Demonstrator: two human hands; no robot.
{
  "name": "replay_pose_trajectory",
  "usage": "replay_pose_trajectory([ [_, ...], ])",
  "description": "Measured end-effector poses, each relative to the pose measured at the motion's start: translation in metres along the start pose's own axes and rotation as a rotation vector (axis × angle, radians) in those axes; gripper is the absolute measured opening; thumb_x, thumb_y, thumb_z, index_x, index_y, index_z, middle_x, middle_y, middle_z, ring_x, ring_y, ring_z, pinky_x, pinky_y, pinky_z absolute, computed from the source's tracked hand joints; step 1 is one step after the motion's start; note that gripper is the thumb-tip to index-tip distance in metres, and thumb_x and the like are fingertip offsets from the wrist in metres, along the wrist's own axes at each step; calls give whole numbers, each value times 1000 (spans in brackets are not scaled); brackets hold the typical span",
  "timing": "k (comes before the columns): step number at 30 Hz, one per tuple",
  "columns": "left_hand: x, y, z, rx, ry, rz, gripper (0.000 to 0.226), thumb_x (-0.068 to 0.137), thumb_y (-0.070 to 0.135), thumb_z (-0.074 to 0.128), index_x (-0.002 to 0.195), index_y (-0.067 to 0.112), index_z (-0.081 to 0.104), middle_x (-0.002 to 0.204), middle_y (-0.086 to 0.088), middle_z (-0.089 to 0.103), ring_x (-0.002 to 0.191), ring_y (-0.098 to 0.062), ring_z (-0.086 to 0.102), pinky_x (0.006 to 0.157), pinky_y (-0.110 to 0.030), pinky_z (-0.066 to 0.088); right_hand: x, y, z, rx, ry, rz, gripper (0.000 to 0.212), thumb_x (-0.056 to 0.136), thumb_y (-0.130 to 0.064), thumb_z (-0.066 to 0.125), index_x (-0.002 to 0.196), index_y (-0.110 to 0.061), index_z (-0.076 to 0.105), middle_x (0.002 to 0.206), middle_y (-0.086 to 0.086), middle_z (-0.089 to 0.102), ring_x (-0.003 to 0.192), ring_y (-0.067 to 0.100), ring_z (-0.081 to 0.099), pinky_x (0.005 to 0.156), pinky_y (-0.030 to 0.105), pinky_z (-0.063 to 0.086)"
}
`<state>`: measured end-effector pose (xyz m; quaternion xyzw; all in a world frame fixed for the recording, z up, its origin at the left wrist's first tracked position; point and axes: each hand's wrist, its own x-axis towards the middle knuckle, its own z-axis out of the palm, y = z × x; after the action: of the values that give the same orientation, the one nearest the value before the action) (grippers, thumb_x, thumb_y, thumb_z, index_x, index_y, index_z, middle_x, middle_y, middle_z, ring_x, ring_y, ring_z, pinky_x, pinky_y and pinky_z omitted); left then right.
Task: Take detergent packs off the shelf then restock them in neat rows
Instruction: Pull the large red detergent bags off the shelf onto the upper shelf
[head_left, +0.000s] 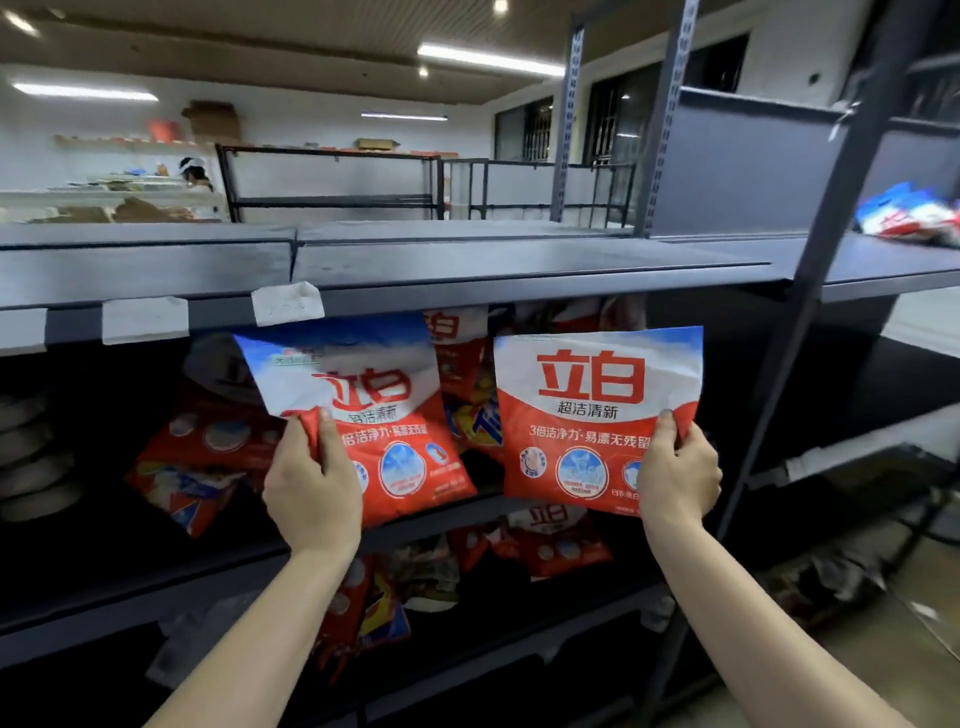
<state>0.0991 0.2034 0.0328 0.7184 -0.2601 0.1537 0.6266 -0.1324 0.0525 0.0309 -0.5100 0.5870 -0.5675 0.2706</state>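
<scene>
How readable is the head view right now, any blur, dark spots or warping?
Head view: right-hand pack is sharp, print readable; left-hand pack slightly motion-blurred; shelf interior behind them is dark, packs there murky; ceiling lights flare; wide-angle lens bends the uprights; far-right packs are smeared.

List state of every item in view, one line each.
left hand: gripping the left pack's edge
right hand: gripping the right pack's edge
left pack: held up, tilted
right pack: held up, near upright
packs behind: jumbled on the shelf
top shelf: bare in front
</scene>
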Motion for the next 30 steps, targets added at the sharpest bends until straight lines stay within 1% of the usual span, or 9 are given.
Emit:
replay_pose_trajectory([
  [3,-17,15,7,-40,-78,51,32,99,35,40,87,8,52,80,-1,59,71,-19,56,66,-30,38,-4,6,-30,-1,77,-18,33,98,-45,39,93,-20,60,82,-3,65,75,20,64,68,32,50],
  [5,-29,24,14,-78,-130,69,32,99,36,40,89,9,54,82,0,60,72,-20,57,66,-30,40,-4,12,-51,-6,123,-18,33,99,-45,39,97,-20,60,85,-3,63,72,16,61,61,26,43],
  [7,-40,33,24,-114,-182,62,34,99,42,39,92,12,54,86,0,63,75,-21,61,69,-33,46,-3,17,-73,-8,165,-9,35,99,-46,39,101,-17,60,88,-2,63,70,14,58,63,25,41],
  [9,-52,43,36,-148,-224,56,37,97,48,38,93,15,55,91,0,66,79,-21,64,73,-36,52,0,21,-95,-20,216,-5,36,98,-45,39,100,-16,60,89,-1,63,71,15,58,67,27,42],
  [16,-97,82,83,-261,-365,86,47,92,54,33,94,15,58,90,0,68,79,-20,65,73,-33,50,30,42,-167,-79,424,38,31,97,-48,40,88,-23,57,87,2,66,76,26,64,76,40,53],
  [19,-121,110,109,-335,-420,96,38,96,49,38,98,18,60,86,7,65,79,-17,64,73,-30,47,51,52,-197,-81,492,49,33,98,-45,41,90,-19,58,85,3,63,75,26,62,75,37,51],
  [22,-145,139,141,-402,-464,96,34,96,50,39,100,24,61,85,10,66,78,-14,65,76,-38,54,80,64,-226,-80,553,59,33,98,-45,41,90,-18,58,85,4,63,73,25,61,74,35,49],
  [26,-180,182,190,-462,-476,109,36,96,49,39,107,24,64,88,6,69,80,-16,65,76,-35,52,126,85,-261,-54,599,80,39,95,-54,39,90,-21,58,88,6,69,75,27,67,77,46,56],
  [30,-218,226,243,-481,-505,106,39,95,48,39,103,19,65,90,0,70,80,-19,64,75,-32,49,178,110,-303,-24,631,90,46,90,-63,36,89,-23,58,89,5,70,74,25,68,76,48,57],
])
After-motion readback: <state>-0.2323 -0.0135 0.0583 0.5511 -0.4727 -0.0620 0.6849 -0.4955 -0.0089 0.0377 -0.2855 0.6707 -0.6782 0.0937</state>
